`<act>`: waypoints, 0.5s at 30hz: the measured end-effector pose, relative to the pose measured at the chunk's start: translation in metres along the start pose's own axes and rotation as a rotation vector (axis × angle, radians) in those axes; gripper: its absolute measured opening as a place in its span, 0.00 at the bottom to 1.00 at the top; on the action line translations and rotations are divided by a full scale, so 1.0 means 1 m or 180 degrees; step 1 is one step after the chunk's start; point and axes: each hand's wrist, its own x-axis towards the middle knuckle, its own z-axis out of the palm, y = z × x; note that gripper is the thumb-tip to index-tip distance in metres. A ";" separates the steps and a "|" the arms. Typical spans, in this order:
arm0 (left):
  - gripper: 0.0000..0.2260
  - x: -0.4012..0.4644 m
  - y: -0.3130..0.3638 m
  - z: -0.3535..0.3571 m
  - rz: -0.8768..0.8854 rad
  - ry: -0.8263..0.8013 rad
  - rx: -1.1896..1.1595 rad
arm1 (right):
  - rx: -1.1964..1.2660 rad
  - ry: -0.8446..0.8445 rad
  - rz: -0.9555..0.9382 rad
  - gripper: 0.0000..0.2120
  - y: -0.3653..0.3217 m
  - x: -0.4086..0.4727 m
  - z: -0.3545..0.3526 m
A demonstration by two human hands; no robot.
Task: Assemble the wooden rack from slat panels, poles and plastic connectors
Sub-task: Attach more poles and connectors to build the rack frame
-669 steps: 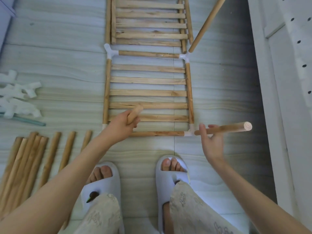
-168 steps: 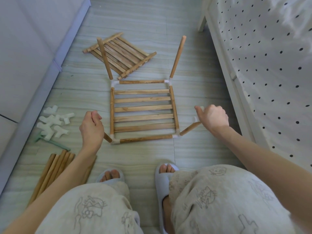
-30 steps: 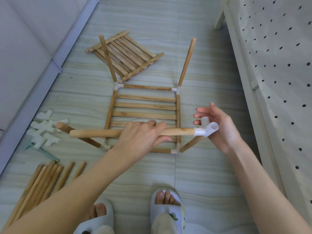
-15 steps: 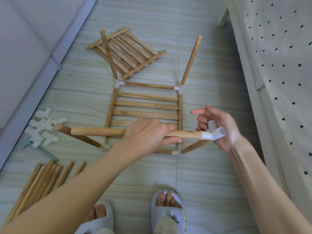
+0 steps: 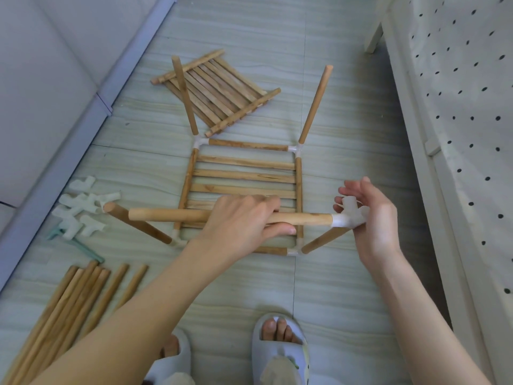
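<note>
Fingers of the right hand [image 5: 372, 218] pinch a white plastic multi-way connector [image 5: 350, 216], capped on the 3 o'clock end of a round light-wood pole [image 5: 172, 215]. The left hand [image 5: 241, 218] wraps that pole mid-length; its long axis runs 9 to 3. Directly beneath the connector, the near-right slanted upright pole [image 5: 323, 240] of the wooden slat-panel base [image 5: 244, 176] pokes up, probably its target, so the right hand is nearer.

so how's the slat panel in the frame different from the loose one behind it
The framed slat panel sits square to the person, ringed by poles and white connectors with four poles rising from its corners. The loose slat panel lies bare and skewed, with no connectors. Both lie flat on the floor.
</note>
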 end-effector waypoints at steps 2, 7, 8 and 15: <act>0.26 -0.007 -0.003 0.003 -0.0007 0.0257 0.0255 | -0.0190 0.0151 -0.0206 0.10 0.003 -0.006 0.005; 0.25 -0.005 0.001 0.005 0.0305 0.0107 0.0669 | -0.0338 -0.0032 -0.0264 0.11 0.007 -0.004 0.007; 0.25 -0.004 0.002 0.006 0.0262 -0.0150 0.0624 | -0.0346 -0.0138 -0.0281 0.12 0.006 -0.003 0.005; 0.23 0.005 -0.007 0.002 0.0209 -0.0419 0.0205 | -0.0624 -0.0263 -0.0322 0.19 0.007 -0.002 0.004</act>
